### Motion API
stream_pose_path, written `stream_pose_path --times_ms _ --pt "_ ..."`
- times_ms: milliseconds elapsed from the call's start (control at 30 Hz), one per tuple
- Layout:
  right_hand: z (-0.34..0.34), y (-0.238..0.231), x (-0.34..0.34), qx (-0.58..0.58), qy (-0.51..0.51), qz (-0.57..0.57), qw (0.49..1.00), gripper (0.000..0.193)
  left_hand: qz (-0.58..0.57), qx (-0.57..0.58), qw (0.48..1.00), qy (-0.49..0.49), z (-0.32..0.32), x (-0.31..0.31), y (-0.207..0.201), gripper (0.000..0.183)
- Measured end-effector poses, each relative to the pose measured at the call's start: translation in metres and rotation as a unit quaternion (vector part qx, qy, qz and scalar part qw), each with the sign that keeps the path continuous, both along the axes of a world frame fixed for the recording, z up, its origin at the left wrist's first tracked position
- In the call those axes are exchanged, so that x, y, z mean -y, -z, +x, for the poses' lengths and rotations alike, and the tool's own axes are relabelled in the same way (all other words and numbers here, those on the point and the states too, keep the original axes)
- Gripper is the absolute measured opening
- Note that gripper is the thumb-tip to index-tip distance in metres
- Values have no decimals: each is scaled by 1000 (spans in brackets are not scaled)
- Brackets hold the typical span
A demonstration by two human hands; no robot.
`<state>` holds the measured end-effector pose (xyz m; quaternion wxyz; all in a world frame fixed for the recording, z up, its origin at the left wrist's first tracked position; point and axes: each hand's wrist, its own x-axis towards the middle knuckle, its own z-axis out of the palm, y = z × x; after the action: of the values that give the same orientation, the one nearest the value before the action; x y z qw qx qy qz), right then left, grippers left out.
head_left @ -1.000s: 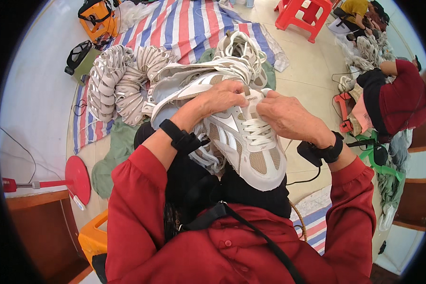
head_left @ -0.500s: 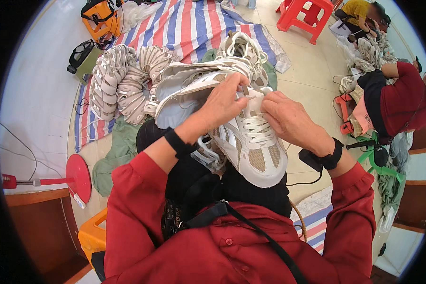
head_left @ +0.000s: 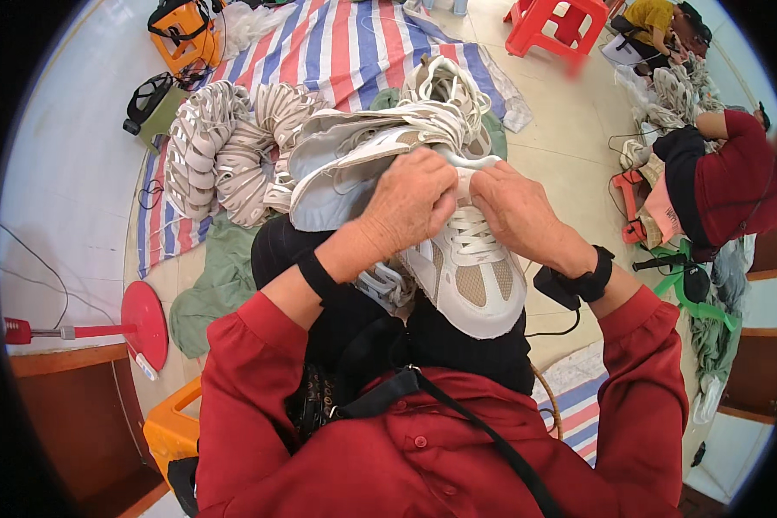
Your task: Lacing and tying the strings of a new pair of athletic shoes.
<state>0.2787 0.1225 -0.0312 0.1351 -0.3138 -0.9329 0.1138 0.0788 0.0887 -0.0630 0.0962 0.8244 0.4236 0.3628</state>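
Note:
A white and beige sneaker upper (head_left: 470, 281) with white laces lies over my lap, its toe toward me. My left hand (head_left: 413, 197) has its fingers curled closed on the left side of the upper's tongue and collar. Opposite it, my right hand (head_left: 520, 207) pinches the right edge of the collar near the top of the laces. The fingertips of both hands are partly hidden. Just left of my left hand, more stacked shoe uppers (head_left: 332, 177) show a pale blue lining. Another laced upper (head_left: 449, 86) rests beyond my hands.
Bundles of nested uppers (head_left: 200, 155) lie on a striped sheet (head_left: 345, 52) at the far left. A red stool (head_left: 557, 26) stands at the back. Co-workers (head_left: 725, 186) sit at the right near more uppers. A round red base (head_left: 144, 324) is at left.
My left hand has shifted slightly right and its fingers have curled in at the collar. My right hand has moved a little left, bringing the hands closer together.

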Motion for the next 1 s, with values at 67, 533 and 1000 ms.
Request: stream_pose_path --times_ms 67,533,1000 --pt "3 1 -1 -2 10 -2 1000 5 -27 -66 997 -22 0 -5 -16 10" --pt "0 16 -4 -9 -14 -8 1000 15 -133 -204 970 4 0 -6 -6 21" --pt "-1 5 -15 -13 -28 -65 997 13 -116 -52 992 13 8 -4 -12 7"
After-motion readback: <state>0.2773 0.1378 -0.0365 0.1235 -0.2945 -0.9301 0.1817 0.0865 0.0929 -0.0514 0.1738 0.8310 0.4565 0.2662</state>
